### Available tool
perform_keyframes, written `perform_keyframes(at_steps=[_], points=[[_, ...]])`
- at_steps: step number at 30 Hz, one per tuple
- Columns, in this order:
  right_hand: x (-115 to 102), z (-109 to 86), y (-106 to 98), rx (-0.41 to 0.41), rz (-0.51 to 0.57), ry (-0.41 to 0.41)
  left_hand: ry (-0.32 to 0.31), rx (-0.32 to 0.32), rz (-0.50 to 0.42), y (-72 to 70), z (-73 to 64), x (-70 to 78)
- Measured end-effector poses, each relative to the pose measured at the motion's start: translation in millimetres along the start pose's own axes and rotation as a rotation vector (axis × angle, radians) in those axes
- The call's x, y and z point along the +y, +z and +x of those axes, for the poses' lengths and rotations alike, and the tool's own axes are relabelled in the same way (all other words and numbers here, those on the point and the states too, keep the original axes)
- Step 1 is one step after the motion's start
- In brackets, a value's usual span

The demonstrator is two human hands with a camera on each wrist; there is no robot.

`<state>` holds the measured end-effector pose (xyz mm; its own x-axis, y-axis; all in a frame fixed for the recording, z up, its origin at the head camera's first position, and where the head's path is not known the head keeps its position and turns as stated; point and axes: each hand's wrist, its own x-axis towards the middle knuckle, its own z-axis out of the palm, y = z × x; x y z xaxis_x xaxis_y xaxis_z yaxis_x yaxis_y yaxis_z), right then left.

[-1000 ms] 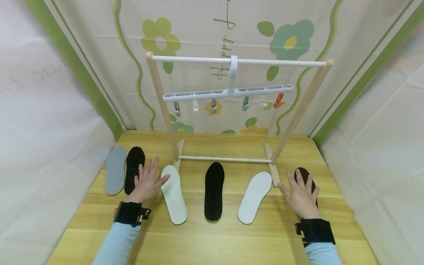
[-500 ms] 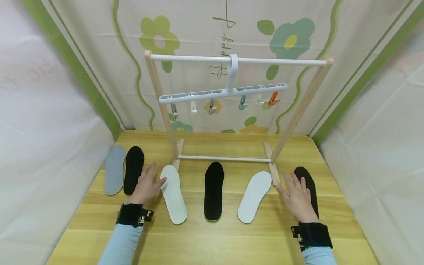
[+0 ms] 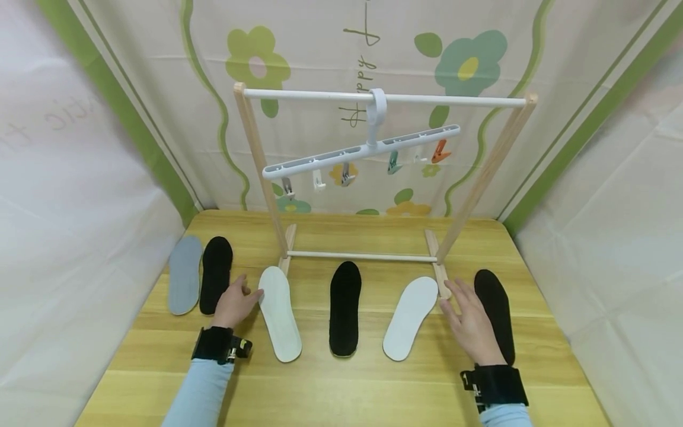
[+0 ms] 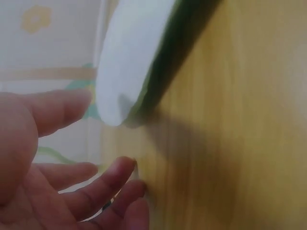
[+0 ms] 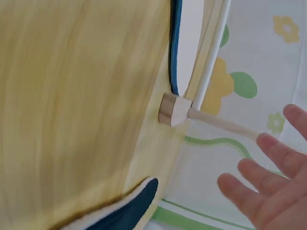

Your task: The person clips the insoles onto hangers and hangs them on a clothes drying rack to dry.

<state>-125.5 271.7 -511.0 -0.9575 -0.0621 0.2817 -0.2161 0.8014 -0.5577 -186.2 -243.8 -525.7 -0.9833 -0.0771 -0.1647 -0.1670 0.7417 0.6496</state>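
My left hand (image 3: 237, 303) hovers between a black insole (image 3: 216, 276) and a pale greenish-white insole (image 3: 280, 314). In the left wrist view its thumb and fingers are spread near the end of the pale insole (image 4: 134, 52), with nothing between them. My right hand (image 3: 471, 323) is held over the table between a white insole (image 3: 409, 319) and a dark insole (image 3: 496, 314). Its fingers (image 5: 240, 191) extend loosely and hold nothing in the right wrist view. Another black insole (image 3: 345, 308) lies in the middle, and a grey insole (image 3: 185, 276) at far left.
A wooden stand (image 3: 482, 178) with a white top rod (image 3: 309, 95) rises behind the insoles. From it hangs a grey-white hanger bar (image 3: 331, 159) with several clips, including an orange clip (image 3: 440, 152). Printed fabric encloses the wooden table (image 3: 341, 394) at the back and sides.
Both hands have drawn inward, the right away from the dark insole it partly covered. The left fingers have bent closer together. The hanger bar has swung, its left end nearer. The insoles lie still.
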Motion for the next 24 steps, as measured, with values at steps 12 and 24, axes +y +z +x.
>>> perform_keyframes(at_steps=[12,24], points=[[-12,1.1,13,0.146,0.094,-0.037,-0.048,0.017,-0.070,4.0,3.7,-3.0],[-30,12.0,16,0.172,0.105,-0.086,-0.040,0.016,-0.099,11.4,5.1,-5.9]])
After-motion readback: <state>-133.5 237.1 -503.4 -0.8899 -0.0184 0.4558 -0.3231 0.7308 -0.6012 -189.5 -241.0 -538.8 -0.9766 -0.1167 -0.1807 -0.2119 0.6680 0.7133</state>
